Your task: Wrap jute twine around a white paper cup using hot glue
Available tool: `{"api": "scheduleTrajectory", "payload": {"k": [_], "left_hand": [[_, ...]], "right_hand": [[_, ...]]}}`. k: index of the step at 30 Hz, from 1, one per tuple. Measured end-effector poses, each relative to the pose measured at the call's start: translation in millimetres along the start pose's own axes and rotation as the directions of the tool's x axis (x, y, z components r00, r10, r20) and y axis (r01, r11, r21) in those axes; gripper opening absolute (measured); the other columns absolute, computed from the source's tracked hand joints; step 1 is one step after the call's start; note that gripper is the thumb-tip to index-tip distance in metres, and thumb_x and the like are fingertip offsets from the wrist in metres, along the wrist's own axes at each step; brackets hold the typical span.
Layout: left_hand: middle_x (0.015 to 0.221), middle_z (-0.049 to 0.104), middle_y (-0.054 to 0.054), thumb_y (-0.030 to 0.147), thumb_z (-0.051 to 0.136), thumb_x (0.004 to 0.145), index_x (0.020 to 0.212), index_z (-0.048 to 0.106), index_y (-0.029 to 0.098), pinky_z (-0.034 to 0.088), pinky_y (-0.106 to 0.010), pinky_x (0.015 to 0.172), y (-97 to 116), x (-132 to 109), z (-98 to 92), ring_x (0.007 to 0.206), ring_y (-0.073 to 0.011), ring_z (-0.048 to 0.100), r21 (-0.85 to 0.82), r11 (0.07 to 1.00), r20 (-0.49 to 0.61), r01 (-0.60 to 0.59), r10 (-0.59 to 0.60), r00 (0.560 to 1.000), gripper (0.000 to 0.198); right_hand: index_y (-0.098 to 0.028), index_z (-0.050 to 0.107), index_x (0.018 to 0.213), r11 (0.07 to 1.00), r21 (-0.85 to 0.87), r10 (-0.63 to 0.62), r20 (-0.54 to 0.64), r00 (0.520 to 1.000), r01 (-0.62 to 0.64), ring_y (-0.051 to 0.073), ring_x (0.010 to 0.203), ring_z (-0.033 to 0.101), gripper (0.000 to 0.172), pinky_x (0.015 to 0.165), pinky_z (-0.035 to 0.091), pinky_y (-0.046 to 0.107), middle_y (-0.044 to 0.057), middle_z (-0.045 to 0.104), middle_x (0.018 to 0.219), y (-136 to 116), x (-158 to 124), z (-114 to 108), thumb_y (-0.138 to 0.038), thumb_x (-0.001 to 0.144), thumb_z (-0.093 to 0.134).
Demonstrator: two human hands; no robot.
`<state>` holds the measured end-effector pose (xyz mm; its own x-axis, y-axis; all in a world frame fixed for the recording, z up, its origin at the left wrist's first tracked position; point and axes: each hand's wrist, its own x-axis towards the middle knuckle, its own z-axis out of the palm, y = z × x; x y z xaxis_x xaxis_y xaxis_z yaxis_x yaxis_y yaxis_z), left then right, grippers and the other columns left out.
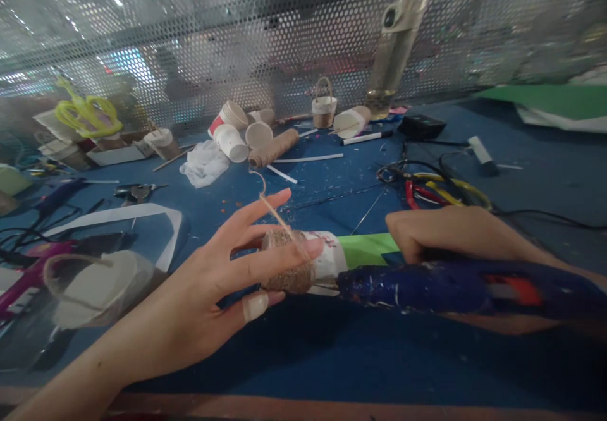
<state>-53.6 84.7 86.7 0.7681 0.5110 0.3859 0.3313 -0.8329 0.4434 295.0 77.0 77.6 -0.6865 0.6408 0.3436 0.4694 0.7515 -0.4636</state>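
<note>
My left hand (213, 282) holds a small white paper cup (333, 253) lying on its side, part of it wrapped in brown twine (287, 275). A loose strand runs from the wrapping past my index finger toward a twine roll (275, 148). One fingertip has a pale covering, perhaps tape or a bandage. My right hand (455, 234) is wrapped round a dark blue hot glue gun (417, 287), partly hidden behind it. The gun's nozzle is at the cup's white side, close to the twine; whether they touch I cannot tell. Bright green paper (370, 248) lies behind the cup.
Paper cups (231, 141), crumpled white plastic (205, 164) and glue sticks (308, 158) lie farther back. A twine-handled basket (107, 288) stands left, near a magenta glue gun (40, 266). Cables (427, 184) lie right. A tall bottle (391, 54) stands by the perforated screen (284, 42).
</note>
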Motion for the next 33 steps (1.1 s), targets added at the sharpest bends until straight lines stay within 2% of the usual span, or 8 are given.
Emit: {"api": "scheduleTrajectory", "payload": {"k": [7, 12, 17, 21, 25, 27, 33], "left_hand": [[0.179, 0.028, 0.0, 0.003, 0.056, 0.104, 0.166, 0.031, 0.055, 0.061, -0.043, 0.116, 1, 4, 1.3, 0.148, -0.0267, 0.059, -0.002, 1.0, -0.007, -0.018, 0.018, 1.0, 0.085], [0.179, 0.027, 0.0, 0.002, 0.058, 0.102, 0.166, 0.031, 0.055, 0.063, -0.042, 0.113, 0, 2, 0.5, 0.149, -0.0278, 0.058, 0.002, 1.0, 0.001, -0.021, 0.021, 1.0, 0.088], [0.179, 0.027, 0.0, -0.002, 0.056, 0.102, 0.166, 0.031, 0.055, 0.061, -0.034, 0.114, 0, 3, 0.4, 0.15, -0.0224, 0.057, -0.011, 1.0, -0.002, -0.022, 0.022, 1.0, 0.089], [0.178, 0.029, 0.0, -0.002, 0.057, 0.102, 0.168, 0.027, 0.054, 0.058, -0.036, 0.118, 1, 5, 0.1, 0.149, -0.022, 0.058, 0.006, 1.0, -0.002, -0.024, 0.024, 1.0, 0.092], [0.175, 0.038, -0.001, 0.0, 0.058, 0.102, 0.169, 0.025, 0.052, 0.054, -0.042, 0.123, 3, 7, -0.5, 0.158, -0.0262, 0.046, 0.028, 0.998, -0.014, -0.06, 0.06, 0.998, 0.091], [0.172, 0.042, -0.002, 0.001, 0.058, 0.103, 0.17, 0.024, 0.051, 0.054, -0.041, 0.122, 3, 7, -0.4, 0.161, -0.0263, 0.043, 0.033, 0.997, -0.022, -0.069, 0.07, 0.997, 0.09], [0.177, 0.03, -0.001, -0.001, 0.058, 0.101, 0.169, 0.025, 0.052, 0.057, -0.033, 0.118, -1, 1, 0.8, 0.151, -0.0218, 0.055, -0.004, 1.0, -0.014, -0.023, 0.023, 1.0, 0.092]], "right_hand": [[-0.028, 0.039, 0.084, 1.0, -0.025, -0.005, 0.011, 1.0, 0.005, 0.012, 0.058, 0.042, 0.028, 0.055, 0.036, 0.026, -0.01, 0.051, 0.072, 0, 1, -2, -0.02, 0.082, 0.066], [-0.028, 0.039, 0.084, 0.999, -0.045, 0.013, 0.0, 1.0, -0.013, 0.011, 0.056, 0.041, 0.025, 0.054, 0.034, 0.027, -0.01, 0.05, 0.072, -1, 0, -1, -0.023, 0.085, 0.063], [-0.028, 0.037, 0.08, 0.998, -0.057, 0.037, -0.044, 0.998, -0.039, 0.011, 0.054, 0.041, 0.026, 0.053, 0.034, 0.028, -0.011, 0.049, 0.069, -3, 0, 3, -0.021, 0.076, 0.062], [-0.028, 0.037, 0.08, 0.997, -0.051, 0.054, -0.032, 0.998, -0.055, 0.011, 0.054, 0.043, 0.026, 0.053, 0.036, 0.027, -0.011, 0.05, 0.069, 0, 1, 2, -0.018, 0.073, 0.06], [-0.029, 0.037, 0.081, 0.998, -0.019, -0.061, 0.044, 0.997, 0.062, 0.01, 0.052, 0.048, 0.035, 0.047, 0.034, 0.026, -0.011, 0.053, 0.07, 4, 0, 0, -0.027, 0.072, 0.071], [-0.028, 0.038, 0.081, 0.995, -0.099, 0.032, -0.016, 0.999, -0.034, 0.011, 0.053, 0.047, 0.03, 0.051, 0.036, 0.026, -0.011, 0.053, 0.07, 3, -1, 0, -0.021, 0.075, 0.066], [-0.028, 0.036, 0.078, 0.99, -0.125, 0.051, -0.091, 0.995, -0.062, 0.011, 0.05, 0.041, 0.024, 0.05, 0.033, 0.027, -0.011, 0.049, 0.065, -6, -1, 2, -0.017, 0.075, 0.057]]}}
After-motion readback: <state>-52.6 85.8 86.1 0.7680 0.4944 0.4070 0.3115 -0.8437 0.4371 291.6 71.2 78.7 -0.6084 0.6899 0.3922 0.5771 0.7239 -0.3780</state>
